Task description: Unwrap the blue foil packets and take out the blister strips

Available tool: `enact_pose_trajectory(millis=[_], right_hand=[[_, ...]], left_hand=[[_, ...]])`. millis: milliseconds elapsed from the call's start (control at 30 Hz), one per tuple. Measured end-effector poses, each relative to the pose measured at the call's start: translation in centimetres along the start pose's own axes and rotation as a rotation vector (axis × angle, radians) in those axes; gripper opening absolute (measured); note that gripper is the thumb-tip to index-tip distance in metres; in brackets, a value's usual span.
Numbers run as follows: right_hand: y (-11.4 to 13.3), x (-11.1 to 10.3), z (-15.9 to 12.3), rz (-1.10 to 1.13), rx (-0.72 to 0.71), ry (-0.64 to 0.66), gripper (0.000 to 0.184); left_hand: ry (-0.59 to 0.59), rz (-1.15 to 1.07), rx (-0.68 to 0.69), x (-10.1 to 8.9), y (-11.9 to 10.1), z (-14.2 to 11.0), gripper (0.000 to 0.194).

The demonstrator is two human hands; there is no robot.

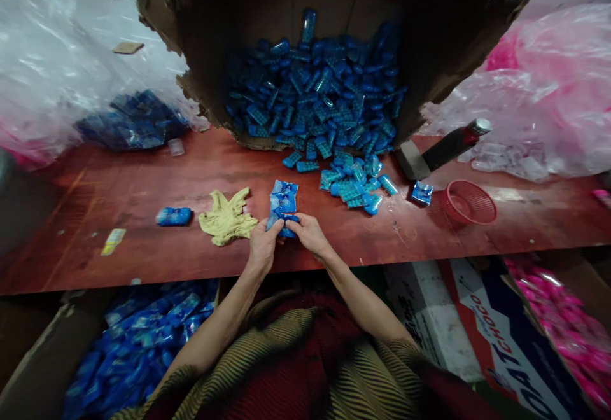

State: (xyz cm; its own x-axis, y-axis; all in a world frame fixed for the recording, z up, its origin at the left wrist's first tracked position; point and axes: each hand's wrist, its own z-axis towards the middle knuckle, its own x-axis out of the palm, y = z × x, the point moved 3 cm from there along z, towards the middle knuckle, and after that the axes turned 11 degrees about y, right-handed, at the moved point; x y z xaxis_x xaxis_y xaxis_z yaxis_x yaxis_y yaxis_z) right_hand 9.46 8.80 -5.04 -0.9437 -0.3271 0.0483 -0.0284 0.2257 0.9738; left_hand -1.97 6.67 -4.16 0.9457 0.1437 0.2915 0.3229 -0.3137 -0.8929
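Near the table's front edge, my left hand (263, 243) and my right hand (311, 235) come close together, both closed with fingertips pinching a blue printed wrapper (282, 219). Another blue printed piece (284, 196) lies flat just beyond my fingers; whether it joins the held one I cannot tell. Left of my left hand is a crumpled yellow glove or cloth (227, 217), and farther left a filled blue packet (174, 216). A loose pile of blue clear-fronted bottles or packs (353, 183) lies ahead and to the right of my right hand.
A torn cardboard box (458, 44) full of similar blue items (319, 89) opens toward me. On the right stand a red basket (470, 202), a small blue packet stack (422, 193) and a dark bottle-like object (453, 145). Blue packets (143, 337) fill a container below the table's left side.
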Motion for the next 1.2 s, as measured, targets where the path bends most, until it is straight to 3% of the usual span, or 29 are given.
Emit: enact_pose_trajectory(millis=[167,367,567,633,700,767,800,867,933,967,1067,1200], right_hand=[[-0.2,0.0,0.1,-0.158,-0.024,-0.018,0.018],[0.9,0.0,-0.3,-0.252,-0.065,-0.033,0.026],[1.6,-1.1,-0.8,-0.267,-0.104,-0.088,0.031],[1.9,-1.4,-0.9,-0.279,-0.132,-0.033,0.036],[2.5,-1.8,-0.9,-0.312,-0.165,0.106,0.040],[3.3,-3.0,-0.3,-0.440,-0.200,0.194,0.040],[3.7,-4.0,0.2,-0.554,-0.214,0.167,0.036],[4.6,-6.7,1.6,-0.858,-0.190,-0.062,0.022],[5.0,-9.2,3.1,-1.126,-0.055,-0.272,0.030],[5.1,-10.1,3.8,-1.208,0.010,-0.309,0.034],[5.1,-11.1,4.9,-1.313,0.107,-0.275,0.034],[4.8,-9.7,4.4,-1.357,0.065,-0.154,0.027]], left_hand=[[-0.025,-0.065,0.018,0.3,0.2,0.1,0.033],[-0.018,-0.145,-0.090,1.4,-0.1,0.2,0.036],[0.211,-0.129,-0.178,1.1,-0.9,0.0,0.043],[0.207,-0.119,-0.192,0.6,-1.0,-0.1,0.041],[0.192,-0.143,-0.212,0.3,-0.8,-0.1,0.036],[0.194,-0.201,-0.266,0.2,-0.6,-0.2,0.031],[0.190,-0.236,-0.296,0.2,-0.6,-0.3,0.029],[0.168,-0.296,-0.361,0.2,-0.6,-0.5,0.024],[0.141,-0.345,-0.426,0.2,-0.8,-0.8,0.019],[0.132,-0.367,-0.458,0.2,-0.8,-0.9,0.018],[0.139,-0.424,-0.528,0.3,-0.9,-1.3,0.018],[0.139,-0.436,-0.567,0.3,-0.6,-1.3,0.027]])
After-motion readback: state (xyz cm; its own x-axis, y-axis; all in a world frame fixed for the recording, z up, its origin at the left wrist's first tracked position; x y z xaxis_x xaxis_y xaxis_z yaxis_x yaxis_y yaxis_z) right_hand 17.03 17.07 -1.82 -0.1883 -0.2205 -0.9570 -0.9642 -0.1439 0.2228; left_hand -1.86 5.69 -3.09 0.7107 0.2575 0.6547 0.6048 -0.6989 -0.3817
